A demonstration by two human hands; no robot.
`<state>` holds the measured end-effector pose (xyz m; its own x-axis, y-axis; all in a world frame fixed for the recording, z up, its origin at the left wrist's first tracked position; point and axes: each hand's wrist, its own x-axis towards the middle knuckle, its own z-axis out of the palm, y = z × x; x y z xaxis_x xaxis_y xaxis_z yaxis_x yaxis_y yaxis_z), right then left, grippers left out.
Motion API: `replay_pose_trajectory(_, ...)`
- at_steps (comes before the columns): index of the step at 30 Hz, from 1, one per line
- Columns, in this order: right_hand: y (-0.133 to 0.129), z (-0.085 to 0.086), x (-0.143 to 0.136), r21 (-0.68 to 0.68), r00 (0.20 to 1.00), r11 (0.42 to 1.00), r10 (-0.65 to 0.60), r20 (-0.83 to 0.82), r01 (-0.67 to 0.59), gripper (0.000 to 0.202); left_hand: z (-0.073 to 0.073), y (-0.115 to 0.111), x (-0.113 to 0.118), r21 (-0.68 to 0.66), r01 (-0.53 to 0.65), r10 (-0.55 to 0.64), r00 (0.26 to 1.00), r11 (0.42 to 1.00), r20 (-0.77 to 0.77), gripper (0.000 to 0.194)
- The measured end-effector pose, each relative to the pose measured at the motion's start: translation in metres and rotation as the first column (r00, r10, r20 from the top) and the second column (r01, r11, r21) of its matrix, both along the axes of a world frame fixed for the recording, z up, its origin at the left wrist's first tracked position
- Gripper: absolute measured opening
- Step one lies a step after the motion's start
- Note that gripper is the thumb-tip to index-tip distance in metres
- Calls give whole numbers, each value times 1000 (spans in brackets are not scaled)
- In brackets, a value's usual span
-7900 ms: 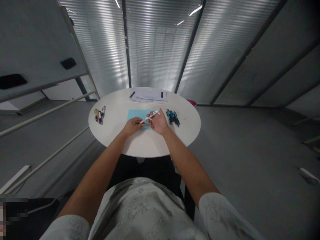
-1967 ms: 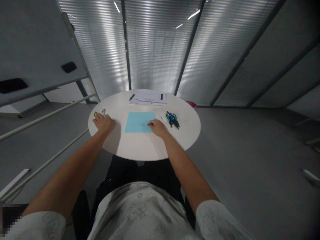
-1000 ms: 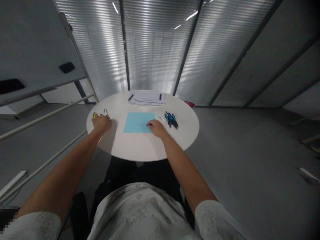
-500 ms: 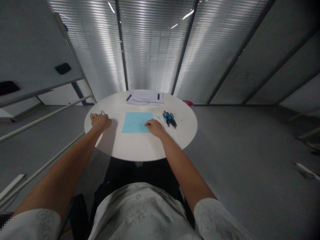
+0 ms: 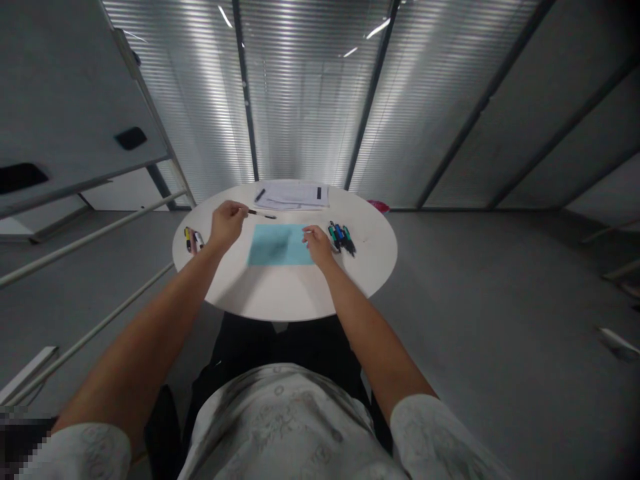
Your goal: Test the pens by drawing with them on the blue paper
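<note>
My left hand (image 5: pixel 228 225) is raised over the left part of the round white table, its fingers pinched on one end of a dark pen (image 5: pixel 263 214) that points right. At the right edge of a light blue sheet (image 5: pixel 280 245), my right hand (image 5: pixel 317 243) has its fingers closed round a small, pale, thin thing that I cannot make out. Close to its right lie several pens (image 5: pixel 342 239) with green, blue and black parts. Left of my left hand rest several markers (image 5: pixel 193 240), one of them yellow and black.
A stack of white papers (image 5: pixel 291 194) with a dark pen (image 5: pixel 260 195) on it lies at the back of the table (image 5: pixel 280 300). A board on a white metal frame (image 5: pixel 95 252) stands at the left. Something red (image 5: pixel 379 206) shows behind the table's right edge.
My left hand has moved right and up from the markers and now holds a dark pen. My right hand has shifted slightly right and up; the dark pen it held no longer shows there.
</note>
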<state>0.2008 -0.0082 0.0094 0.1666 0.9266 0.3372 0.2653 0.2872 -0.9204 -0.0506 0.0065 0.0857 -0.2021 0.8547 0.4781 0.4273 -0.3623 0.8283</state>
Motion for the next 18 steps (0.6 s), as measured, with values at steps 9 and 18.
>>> replay_pose_trajectory(9, -1, 8, 1, -217, 963, 967, 79, -256, -137, 29, -76, -23, 50, -110, 366, -276, 838, 924, 471, 34)
replay_pose_trajectory(18, 5, -1, 4, -184, 964, 975, 72, -255, -121, 25, -80, -20, 43, -79, 364, -248, 762, 928, 598, 27)
